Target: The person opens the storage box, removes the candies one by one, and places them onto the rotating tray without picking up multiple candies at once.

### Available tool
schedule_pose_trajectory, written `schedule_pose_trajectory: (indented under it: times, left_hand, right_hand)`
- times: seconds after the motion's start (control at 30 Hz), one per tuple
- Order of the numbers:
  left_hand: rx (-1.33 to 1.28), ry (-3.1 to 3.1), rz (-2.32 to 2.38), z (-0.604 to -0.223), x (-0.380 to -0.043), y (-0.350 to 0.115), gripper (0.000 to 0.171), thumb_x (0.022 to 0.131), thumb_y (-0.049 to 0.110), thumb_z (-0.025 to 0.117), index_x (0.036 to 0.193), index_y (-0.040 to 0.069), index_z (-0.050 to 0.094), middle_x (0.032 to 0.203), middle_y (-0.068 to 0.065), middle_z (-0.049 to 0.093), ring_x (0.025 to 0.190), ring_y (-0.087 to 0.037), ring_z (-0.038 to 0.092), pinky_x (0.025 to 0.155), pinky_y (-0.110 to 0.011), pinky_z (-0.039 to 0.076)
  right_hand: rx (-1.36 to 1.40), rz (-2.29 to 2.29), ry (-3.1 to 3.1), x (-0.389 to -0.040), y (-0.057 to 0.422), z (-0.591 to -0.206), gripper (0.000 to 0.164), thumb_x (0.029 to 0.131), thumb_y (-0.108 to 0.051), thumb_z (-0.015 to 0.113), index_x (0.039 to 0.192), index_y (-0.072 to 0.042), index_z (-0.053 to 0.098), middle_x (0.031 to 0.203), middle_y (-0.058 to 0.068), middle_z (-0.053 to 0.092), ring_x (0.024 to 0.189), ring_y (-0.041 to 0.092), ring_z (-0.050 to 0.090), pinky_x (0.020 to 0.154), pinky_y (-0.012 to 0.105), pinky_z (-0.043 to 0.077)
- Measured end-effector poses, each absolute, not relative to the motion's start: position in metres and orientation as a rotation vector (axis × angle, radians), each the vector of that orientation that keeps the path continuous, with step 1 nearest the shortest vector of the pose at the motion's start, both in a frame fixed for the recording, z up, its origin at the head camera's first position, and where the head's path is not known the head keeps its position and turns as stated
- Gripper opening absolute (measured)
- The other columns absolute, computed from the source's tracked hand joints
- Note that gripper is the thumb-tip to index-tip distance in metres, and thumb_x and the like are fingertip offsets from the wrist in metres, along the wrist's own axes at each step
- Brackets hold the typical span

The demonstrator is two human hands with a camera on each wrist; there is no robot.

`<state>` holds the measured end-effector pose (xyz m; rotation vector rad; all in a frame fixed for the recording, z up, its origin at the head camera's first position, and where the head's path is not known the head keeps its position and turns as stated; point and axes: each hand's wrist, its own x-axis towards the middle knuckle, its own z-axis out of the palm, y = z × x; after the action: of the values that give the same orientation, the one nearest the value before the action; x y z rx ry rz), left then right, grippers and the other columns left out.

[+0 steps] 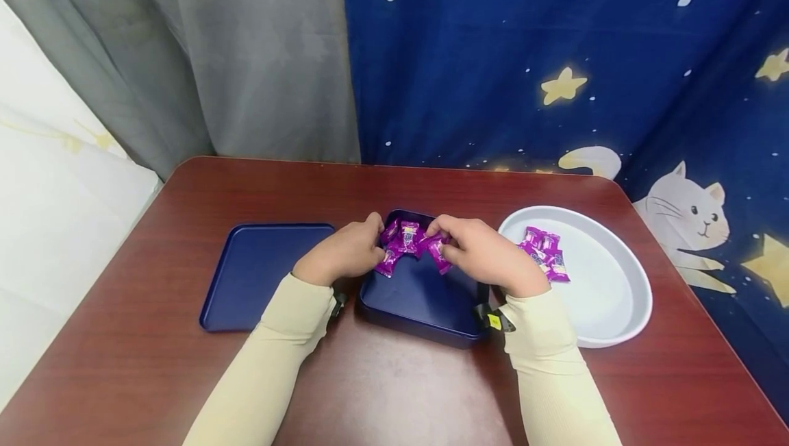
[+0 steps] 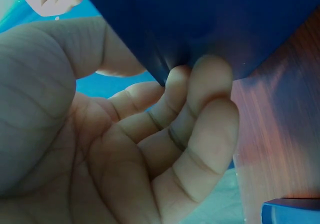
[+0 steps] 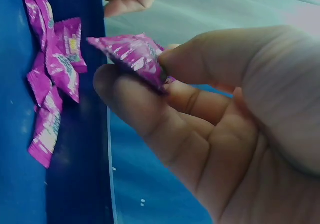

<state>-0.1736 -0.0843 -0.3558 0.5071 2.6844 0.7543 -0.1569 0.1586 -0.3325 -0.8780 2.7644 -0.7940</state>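
Note:
A dark blue rectangular box (image 1: pixel 425 302) stands at the middle of the table, with several purple wrapped candies (image 1: pixel 408 237) at its far end. My left hand (image 1: pixel 345 249) grips the box wall at the far left; in the left wrist view its thumb is at the rim and its fingers curl against the outside. Over the box's far right part is my right hand (image 1: pixel 483 254). In the right wrist view, its thumb and index finger pinch one purple wrapped candy (image 3: pixel 134 56) above the rim, apart from the candies (image 3: pixel 52 76) lying inside.
At the right a round white tray (image 1: pixel 607 281) bears several more purple candies (image 1: pixel 545 254) on its left side. A flat dark blue tray or lid (image 1: pixel 265 275) lies left of the box. Curtains (image 1: pixel 283 55) hang behind the table (image 1: pixel 154 364).

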Motion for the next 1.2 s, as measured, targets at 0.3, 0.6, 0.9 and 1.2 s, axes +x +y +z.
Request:
schedule_pose_trajectory:
  times: [0.3, 0.6, 0.9, 1.2]
  left_hand:
    - [0.519, 2.68, 0.764, -0.36, -0.174, -0.084, 0.034, 0.095, 0.013, 0.06, 0.123, 0.002, 0.045, 0.081, -0.009, 0.057, 0.073, -0.021, 0.056, 0.067, -0.034, 0.046]
    - [0.51, 2.682, 0.764, -0.36, -0.173, -0.085, 0.034, 0.095, 0.013, 0.06, 0.123, 0.002, 0.045, 0.081, -0.009, 0.056, 0.072, -0.021, 0.056, 0.065, -0.034, 0.046]
    - [0.517, 2.691, 0.763, -0.359, -0.173, -0.086, 0.034, 0.095, 0.013, 0.06, 0.123, 0.002, 0.046, 0.085, -0.009, 0.058, 0.076, -0.022, 0.057, 0.07, -0.036, 0.048]
    - [0.57, 2.707, 0.741, -0.36, -0.176, -0.088, 0.032, 0.094, 0.012, 0.059, 0.121, 0.001, 0.046, 0.092, -0.01, 0.06, 0.082, -0.022, 0.057, 0.08, -0.039, 0.049]
  right_hand:
    - [-0.8, -0.833, 2.818, -0.153, 0.184, -0.326, 0.03, 0.092, 0.001, 0.057, 0.12, -0.008, 0.059, 0.083, 0.0, 0.063, 0.073, 0.014, 0.06, 0.071, 0.036, 0.051]
    - [-0.66, -0.863, 2.77, -0.155, 0.2, -0.328, 0.027, 0.094, 0.0, 0.052, 0.12, -0.007, 0.057, 0.089, 0.004, 0.066, 0.071, 0.019, 0.067, 0.074, 0.04, 0.053]
    - [-0.601, -0.809, 2.865, -0.161, 0.222, -0.335, 0.022, 0.093, -0.002, 0.053, 0.114, -0.006, 0.058, 0.079, 0.002, 0.066, 0.067, 0.013, 0.062, 0.073, 0.039, 0.048]
    - [-0.536, -0.759, 2.982, -0.164, 0.255, -0.341, 0.021, 0.089, 0.0, 0.055, 0.109, -0.005, 0.06, 0.087, 0.007, 0.064, 0.081, 0.024, 0.059, 0.078, 0.045, 0.046]
